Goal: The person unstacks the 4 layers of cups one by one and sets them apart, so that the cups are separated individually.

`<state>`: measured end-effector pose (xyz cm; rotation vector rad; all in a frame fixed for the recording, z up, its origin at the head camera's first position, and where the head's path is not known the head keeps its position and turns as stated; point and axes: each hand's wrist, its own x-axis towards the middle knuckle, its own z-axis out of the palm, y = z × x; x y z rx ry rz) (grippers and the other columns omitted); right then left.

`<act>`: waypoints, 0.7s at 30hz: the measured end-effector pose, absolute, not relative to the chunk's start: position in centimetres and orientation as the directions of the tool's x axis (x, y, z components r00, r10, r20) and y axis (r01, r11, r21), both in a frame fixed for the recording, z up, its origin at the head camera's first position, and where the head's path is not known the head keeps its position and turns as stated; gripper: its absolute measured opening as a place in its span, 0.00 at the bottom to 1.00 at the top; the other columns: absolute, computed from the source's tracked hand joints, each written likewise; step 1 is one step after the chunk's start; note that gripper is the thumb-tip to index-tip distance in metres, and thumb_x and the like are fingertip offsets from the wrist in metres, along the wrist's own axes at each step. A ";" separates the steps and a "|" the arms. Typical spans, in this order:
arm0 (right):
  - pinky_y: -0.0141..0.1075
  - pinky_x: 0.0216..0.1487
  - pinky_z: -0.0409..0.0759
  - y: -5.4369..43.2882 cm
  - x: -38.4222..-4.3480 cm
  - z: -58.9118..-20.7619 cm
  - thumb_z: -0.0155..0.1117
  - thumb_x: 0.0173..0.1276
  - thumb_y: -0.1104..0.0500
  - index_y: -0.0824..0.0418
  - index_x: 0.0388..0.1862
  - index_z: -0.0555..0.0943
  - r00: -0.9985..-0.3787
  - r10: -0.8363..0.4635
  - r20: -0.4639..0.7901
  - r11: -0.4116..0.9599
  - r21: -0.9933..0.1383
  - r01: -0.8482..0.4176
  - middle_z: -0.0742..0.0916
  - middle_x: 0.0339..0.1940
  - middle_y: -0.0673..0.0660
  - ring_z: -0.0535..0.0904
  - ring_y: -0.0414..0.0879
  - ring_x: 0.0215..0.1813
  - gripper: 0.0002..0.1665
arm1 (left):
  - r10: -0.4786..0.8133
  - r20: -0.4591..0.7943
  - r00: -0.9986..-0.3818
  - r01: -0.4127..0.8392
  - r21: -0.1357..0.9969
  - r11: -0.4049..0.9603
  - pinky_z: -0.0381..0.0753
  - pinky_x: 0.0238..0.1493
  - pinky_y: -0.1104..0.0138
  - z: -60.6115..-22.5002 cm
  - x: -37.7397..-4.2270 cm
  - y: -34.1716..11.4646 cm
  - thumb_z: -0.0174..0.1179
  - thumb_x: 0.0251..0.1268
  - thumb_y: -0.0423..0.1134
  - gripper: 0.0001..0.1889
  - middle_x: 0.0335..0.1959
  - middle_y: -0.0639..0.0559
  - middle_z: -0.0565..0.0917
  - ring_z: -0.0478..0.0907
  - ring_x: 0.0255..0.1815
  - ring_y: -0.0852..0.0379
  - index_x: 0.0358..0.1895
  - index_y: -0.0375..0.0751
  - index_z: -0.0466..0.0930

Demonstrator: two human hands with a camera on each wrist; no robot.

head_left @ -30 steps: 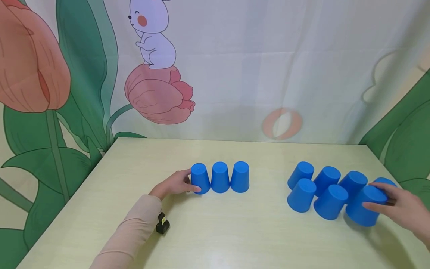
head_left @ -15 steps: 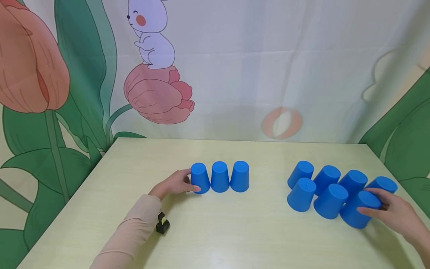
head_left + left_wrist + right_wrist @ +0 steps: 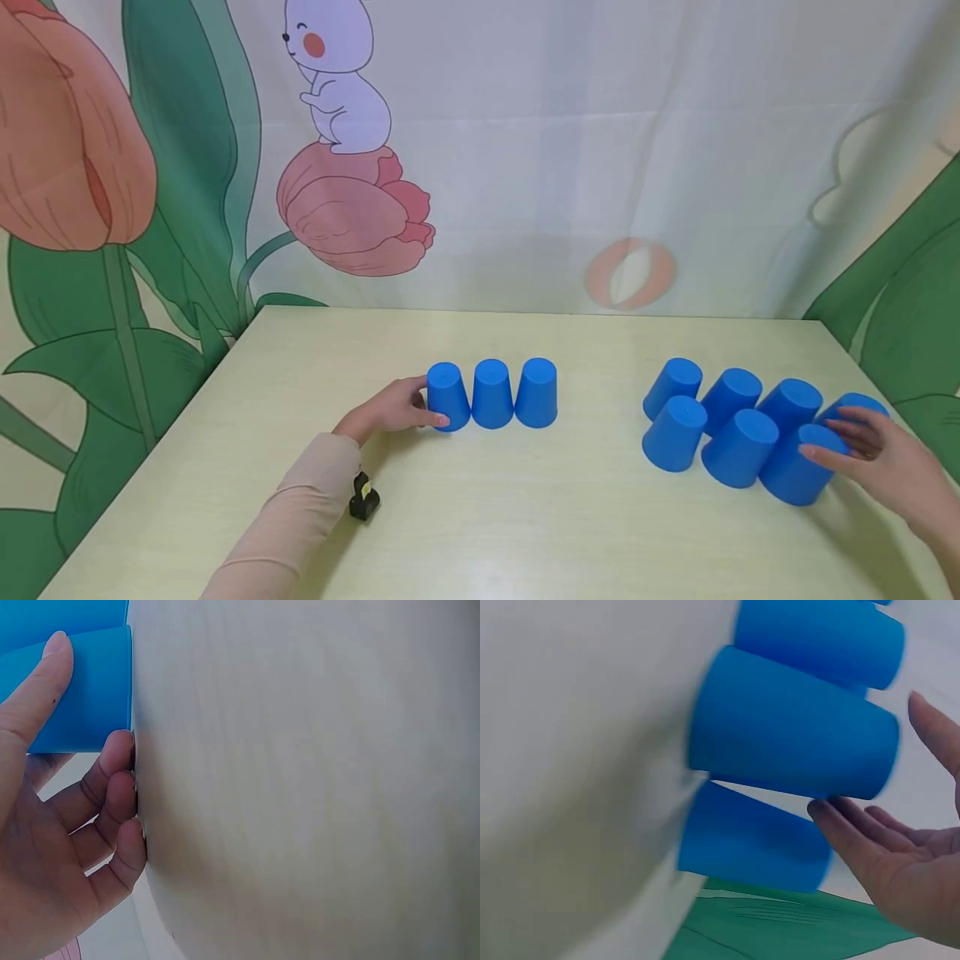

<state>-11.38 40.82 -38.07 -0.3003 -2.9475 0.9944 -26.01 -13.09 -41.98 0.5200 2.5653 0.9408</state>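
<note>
Three upside-down blue cups stand in a row left of centre in the head view. My left hand [image 3: 393, 407] grips the leftmost blue cup [image 3: 448, 397], its thumb across the front. In the left wrist view that thumb [image 3: 49, 682] lies on the cup's wall while the other fingers bend beside it. On the right, several more upside-down blue cups form two rows. Beside the front row's rightmost cup [image 3: 795, 471] is my right hand [image 3: 892, 458], thumb and fingers spread. The right wrist view shows the thumb [image 3: 934, 727] apart from this cup [image 3: 795, 727]; whether the fingertips touch it I cannot tell.
The middle cup [image 3: 492, 396] and right cup [image 3: 536, 394] of the left row stand close together. A small black object [image 3: 364, 500] is at the left sleeve's cuff. Behind the pale wooden table [image 3: 525, 517] hangs a printed curtain [image 3: 510, 167].
The front row's rightmost cup moved left, up against its neighbour, in my right hand. That hand has since loosened and spread off it. My left hand stays on its cup.
</note>
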 end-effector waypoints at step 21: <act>0.51 0.48 0.74 34.7 -10.6 -33.9 0.60 0.62 0.45 0.68 0.69 0.54 -0.965 0.215 0.149 0.749 -0.660 0.065 0.68 0.60 0.76 0.66 0.72 0.55 0.46 | 0.463 -0.195 -0.864 0.231 0.665 0.711 0.75 0.33 0.65 -42.0 -26.0 -13.2 0.66 0.52 0.48 0.34 0.30 0.50 0.78 0.74 0.28 0.55 0.61 0.37 0.65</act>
